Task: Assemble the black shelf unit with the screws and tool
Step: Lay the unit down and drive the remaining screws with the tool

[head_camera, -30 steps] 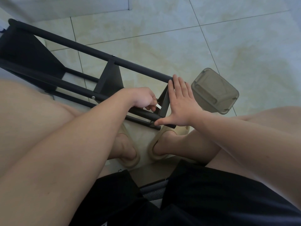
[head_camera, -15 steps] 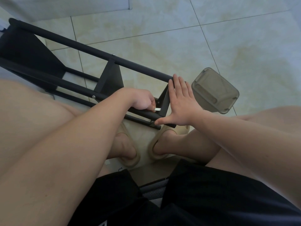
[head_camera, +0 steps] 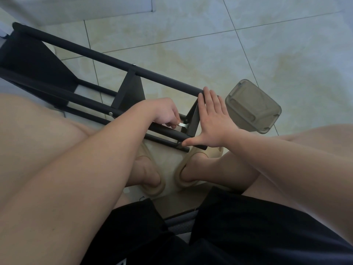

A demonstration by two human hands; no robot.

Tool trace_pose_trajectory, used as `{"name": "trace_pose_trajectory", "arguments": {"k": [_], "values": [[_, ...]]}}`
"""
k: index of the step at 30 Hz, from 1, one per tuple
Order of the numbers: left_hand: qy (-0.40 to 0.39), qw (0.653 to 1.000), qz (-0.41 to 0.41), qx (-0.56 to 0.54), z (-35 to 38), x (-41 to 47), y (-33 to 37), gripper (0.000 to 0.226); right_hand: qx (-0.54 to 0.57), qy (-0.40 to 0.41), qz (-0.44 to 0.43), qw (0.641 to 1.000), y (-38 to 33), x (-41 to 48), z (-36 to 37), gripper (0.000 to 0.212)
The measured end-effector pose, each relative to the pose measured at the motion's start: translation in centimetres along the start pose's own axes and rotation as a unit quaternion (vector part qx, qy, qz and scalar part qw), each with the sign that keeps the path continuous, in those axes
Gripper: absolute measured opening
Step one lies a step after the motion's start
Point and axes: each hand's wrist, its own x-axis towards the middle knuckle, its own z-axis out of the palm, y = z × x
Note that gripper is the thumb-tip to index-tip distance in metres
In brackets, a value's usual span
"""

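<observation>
The black shelf unit point(head_camera: 99, 54) lies on its side on the tiled floor, its tubes running from the upper left down to my feet. My right hand point(head_camera: 214, 119) presses flat, fingers straight, against the end shelf panel point(head_camera: 193, 121), with the thumb on the end of a lower tube. My left hand point(head_camera: 164, 111) pinches a small silver tool point(head_camera: 183, 124) whose tip points at the inner side of that panel. A silver screw head point(head_camera: 110, 113) shows on the near tube, and another screw head point(head_camera: 134, 64) on the far tube.
A translucent grey plastic box point(head_camera: 252, 109) lies on the floor just right of my right hand. My bare legs, feet in beige slippers point(head_camera: 152, 188) and black shorts fill the lower part of the view. Pale floor tiles point(head_camera: 248, 44) extend beyond the frame.
My left hand has turned at the joint, so the silver tool now sticks out from its fingers toward the end panel. My right hand has stayed flat on the panel.
</observation>
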Motion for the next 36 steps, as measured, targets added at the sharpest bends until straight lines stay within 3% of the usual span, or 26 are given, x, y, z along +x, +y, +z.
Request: {"name": "trace_pose_trajectory", "arguments": {"k": [8, 13, 16, 21, 24, 28, 33, 36], "values": [[0.118, 0.992, 0.0, -0.044, 0.1, 0.4, 0.5, 0.012, 0.003, -0.01, -0.008, 1.0, 0.7, 0.6, -0.6, 0.161], [0.265, 0.96, 0.027, -0.082, -1.6, 0.5, 1.0, 0.023, -0.002, -0.026, -0.021, 0.999, 2.1, 2.3, -2.2, 0.161], [0.309, 0.947, 0.049, -0.078, -3.7, 1.3, 1.4, 0.021, -0.018, -0.042, -0.03, 0.999, 3.1, 4.2, -3.7, 0.162], [0.323, 0.942, 0.082, 0.043, -8.6, 3.4, 2.6, 0.022, -0.045, -0.079, -0.029, 0.995, 5.5, 8.4, -6.6, 0.161], [0.312, 0.941, 0.075, 0.104, -11.7, 5.1, 3.0, 0.023, -0.021, -0.095, -0.027, 0.995, 7.0, 11.1, -7.9, 0.148], [0.278, 0.946, 0.045, 0.158, -15.5, 7.5, 3.1, 0.014, 0.016, -0.053, -0.028, 0.998, 8.7, 15.1, -9.8, 0.121], [0.272, 0.949, 0.005, 0.16, -17.7, 10.2, 1.7, 0.014, 0.012, 0.0, -0.029, 1.0, 9.9, 19.0, -11.3, 0.114], [0.315, 0.935, -0.035, 0.158, -18.0, 11.5, 0.1, 0.019, 0.005, 0.031, -0.017, 0.999, 10.2, 20.7, -11.3, 0.102]]}}
